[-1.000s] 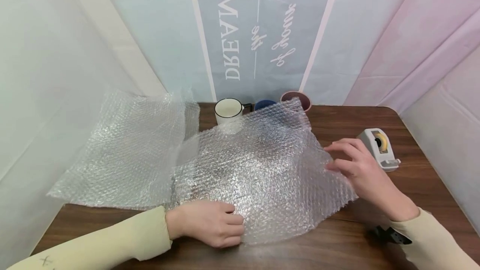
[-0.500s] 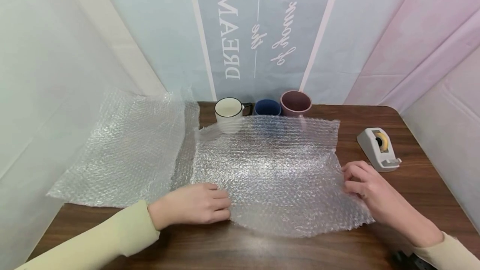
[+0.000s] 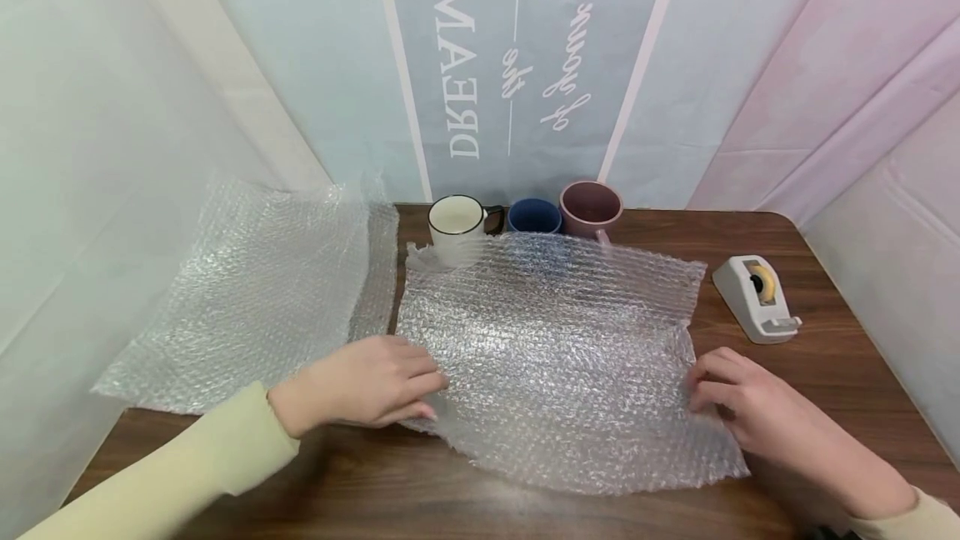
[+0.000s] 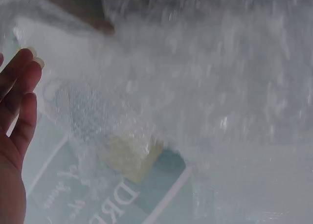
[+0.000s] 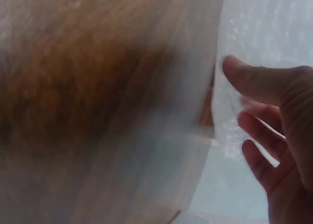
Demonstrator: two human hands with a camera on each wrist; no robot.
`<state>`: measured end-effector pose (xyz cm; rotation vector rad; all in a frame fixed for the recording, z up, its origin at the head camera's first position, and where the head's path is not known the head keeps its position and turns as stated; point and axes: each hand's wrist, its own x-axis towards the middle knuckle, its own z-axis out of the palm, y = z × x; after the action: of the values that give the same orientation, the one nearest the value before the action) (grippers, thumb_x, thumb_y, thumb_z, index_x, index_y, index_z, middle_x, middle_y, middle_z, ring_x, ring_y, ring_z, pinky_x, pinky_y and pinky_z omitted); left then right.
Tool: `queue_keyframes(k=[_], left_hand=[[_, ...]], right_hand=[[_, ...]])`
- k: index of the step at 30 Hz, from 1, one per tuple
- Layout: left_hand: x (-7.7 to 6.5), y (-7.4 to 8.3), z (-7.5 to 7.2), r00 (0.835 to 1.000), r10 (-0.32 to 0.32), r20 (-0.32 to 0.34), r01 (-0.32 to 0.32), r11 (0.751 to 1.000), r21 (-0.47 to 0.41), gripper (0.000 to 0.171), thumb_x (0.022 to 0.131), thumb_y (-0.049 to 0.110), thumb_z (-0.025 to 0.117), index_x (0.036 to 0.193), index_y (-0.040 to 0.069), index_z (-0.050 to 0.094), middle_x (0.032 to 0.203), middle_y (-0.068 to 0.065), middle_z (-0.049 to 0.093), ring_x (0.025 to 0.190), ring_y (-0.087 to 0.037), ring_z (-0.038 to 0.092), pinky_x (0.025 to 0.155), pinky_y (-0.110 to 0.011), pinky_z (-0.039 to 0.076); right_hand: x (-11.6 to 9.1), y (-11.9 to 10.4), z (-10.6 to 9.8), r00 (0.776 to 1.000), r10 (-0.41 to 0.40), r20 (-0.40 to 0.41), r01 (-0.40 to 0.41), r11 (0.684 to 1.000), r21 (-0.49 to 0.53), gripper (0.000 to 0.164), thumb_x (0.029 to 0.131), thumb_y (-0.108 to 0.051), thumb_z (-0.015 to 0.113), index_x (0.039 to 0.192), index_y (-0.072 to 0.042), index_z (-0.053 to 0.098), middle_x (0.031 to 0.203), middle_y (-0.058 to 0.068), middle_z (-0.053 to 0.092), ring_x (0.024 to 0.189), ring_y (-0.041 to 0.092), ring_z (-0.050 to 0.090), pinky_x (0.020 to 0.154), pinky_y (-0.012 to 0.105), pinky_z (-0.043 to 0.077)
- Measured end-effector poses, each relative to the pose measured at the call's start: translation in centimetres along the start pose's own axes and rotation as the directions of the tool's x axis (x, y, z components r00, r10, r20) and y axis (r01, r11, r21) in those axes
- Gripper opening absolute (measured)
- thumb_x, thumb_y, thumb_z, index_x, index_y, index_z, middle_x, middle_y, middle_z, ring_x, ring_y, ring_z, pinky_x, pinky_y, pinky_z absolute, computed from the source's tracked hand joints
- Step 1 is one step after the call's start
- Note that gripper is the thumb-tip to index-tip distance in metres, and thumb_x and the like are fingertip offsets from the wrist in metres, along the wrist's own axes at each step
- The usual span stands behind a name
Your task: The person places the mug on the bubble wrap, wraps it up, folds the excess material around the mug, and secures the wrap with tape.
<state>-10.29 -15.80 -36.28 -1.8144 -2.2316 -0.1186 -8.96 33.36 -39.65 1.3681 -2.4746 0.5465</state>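
Observation:
A sheet of bubble wrap (image 3: 540, 373) lies spread over the table, its far edge lapping against the mugs. At its left edge my left hand (image 3: 367, 382) touches the sheet with relaxed fingers; the left wrist view shows the fingers (image 4: 28, 75) loosely extended with nothing visible between them. My right hand (image 3: 757, 415) is over the right edge, fingers bent loosely. In the right wrist view the thumb (image 5: 254, 79) stands apart from the fingers, beside the sheet's edge. Whether the fingertips press on the sheet is unclear.
Another bubble wrap sheet (image 3: 270, 307) lies at left, partly over the table's edge. Along the back stand a white mug (image 3: 453, 227), a blue cup (image 3: 534, 215) and a mauve mug (image 3: 591, 205). A tape dispenser (image 3: 757, 298) sits at right on the wooden table (image 3: 840, 357).
The nearer bubble wrap sheet has settled flatter and shifted right, uncovering the mug rims. My left hand has moved left and back; my right hand has moved toward the front.

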Motion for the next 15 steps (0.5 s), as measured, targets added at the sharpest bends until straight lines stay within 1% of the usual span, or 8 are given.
queue_keyframes(k=[1, 4, 6, 10, 11, 12, 14, 15], left_hand=[[0.0, -0.2, -0.3, 1.000, -0.026, -0.012, 0.026, 0.999, -0.024, 0.044, 0.108, 0.042, 0.033, 0.103, 0.012, 0.064, 0.082, 0.007, 0.063, 0.071, -0.006, 0.059, 0.065, -0.021, 0.051], [0.2, -1.1, -1.3, 0.992, -0.121, -0.041, 0.115, 0.984, -0.139, 0.045, 0.108, 0.042, 0.034, 0.107, 0.009, 0.065, 0.086, 0.004, 0.067, 0.074, -0.007, 0.063, 0.069, -0.024, 0.054], [0.3, -1.8, -2.0, 0.979, -0.200, -0.035, 0.188, 0.958, -0.217, 0.041, 0.107, 0.040, 0.040, 0.110, 0.009, 0.067, 0.091, 0.003, 0.070, 0.078, -0.008, 0.065, 0.073, -0.027, 0.055], [0.3, -3.7, -2.9, 0.945, -0.323, 0.055, 0.320, 0.876, -0.361, 0.024, 0.105, 0.029, 0.052, 0.106, 0.011, 0.069, 0.094, 0.007, 0.068, 0.080, -0.003, 0.061, 0.075, -0.027, 0.054], [0.3, -4.1, -3.0, 0.934, -0.346, 0.087, 0.352, 0.853, -0.385, 0.020, 0.103, 0.026, 0.055, 0.105, 0.012, 0.069, 0.094, 0.008, 0.067, 0.079, -0.002, 0.060, 0.073, -0.027, 0.054], [0.3, -4.6, -3.0, 0.924, -0.364, 0.117, 0.379, 0.832, -0.406, 0.017, 0.102, 0.024, 0.057, 0.104, 0.013, 0.069, 0.095, 0.008, 0.067, 0.078, -0.002, 0.059, 0.072, -0.027, 0.054], [0.4, -5.4, -2.8, 0.906, -0.387, 0.169, 0.422, 0.809, -0.410, 0.015, 0.099, 0.026, 0.063, 0.105, 0.013, 0.069, 0.098, 0.006, 0.066, 0.078, -0.004, 0.057, 0.072, -0.028, 0.053], [0.4, -5.8, -2.7, 0.900, -0.392, 0.190, 0.435, 0.810, -0.394, 0.019, 0.097, 0.028, 0.066, 0.107, 0.013, 0.069, 0.102, 0.005, 0.066, 0.084, -0.007, 0.058, 0.077, -0.030, 0.053]], right_hand=[[-0.1, 0.0, -0.2, 1.000, 0.003, 0.025, -0.003, 1.000, -0.007, 0.010, 0.081, -0.016, 0.077, 0.084, -0.023, 0.070, 0.100, -0.010, 0.059, 0.096, 0.009, 0.052, 0.084, 0.013, 0.040], [-0.4, -0.2, -1.2, 0.991, 0.055, 0.121, -0.051, 0.998, -0.041, 0.055, 0.052, 0.000, 0.086, 0.101, -0.023, 0.073, 0.107, -0.010, 0.060, 0.099, 0.011, 0.055, 0.082, 0.013, 0.043], [-0.3, -0.5, -2.1, 0.979, 0.112, 0.173, -0.097, 0.991, -0.088, 0.068, 0.048, -0.002, 0.091, 0.110, -0.023, 0.072, 0.111, -0.011, 0.060, 0.100, 0.012, 0.057, 0.077, 0.018, 0.049], [0.7, -0.9, -3.7, 0.964, 0.185, 0.192, -0.160, 0.977, -0.139, 0.066, 0.056, 0.000, 0.087, 0.116, -0.021, 0.072, 0.111, -0.009, 0.062, 0.097, 0.014, 0.062, 0.070, 0.032, 0.055], [1.1, -0.9, -3.9, 0.967, 0.186, 0.177, -0.160, 0.976, -0.149, 0.052, 0.068, -0.007, 0.086, 0.115, -0.020, 0.072, 0.111, -0.009, 0.063, 0.096, 0.013, 0.063, 0.070, 0.032, 0.056], [1.5, -0.9, -4.2, 0.970, 0.184, 0.158, -0.161, 0.976, -0.149, 0.048, 0.070, -0.007, 0.085, 0.115, -0.019, 0.072, 0.110, -0.008, 0.064, 0.095, 0.014, 0.063, 0.069, 0.033, 0.056], [2.4, -0.8, -4.6, 0.977, 0.175, 0.118, -0.156, 0.976, -0.154, 0.029, 0.088, -0.024, 0.076, 0.115, -0.016, 0.072, 0.110, -0.006, 0.064, 0.095, 0.015, 0.064, 0.071, 0.034, 0.055], [2.9, -0.7, -4.7, 0.979, 0.173, 0.104, -0.156, 0.976, -0.154, 0.030, 0.089, -0.028, 0.076, 0.116, -0.015, 0.072, 0.111, -0.005, 0.064, 0.095, 0.015, 0.064, 0.071, 0.034, 0.055]])
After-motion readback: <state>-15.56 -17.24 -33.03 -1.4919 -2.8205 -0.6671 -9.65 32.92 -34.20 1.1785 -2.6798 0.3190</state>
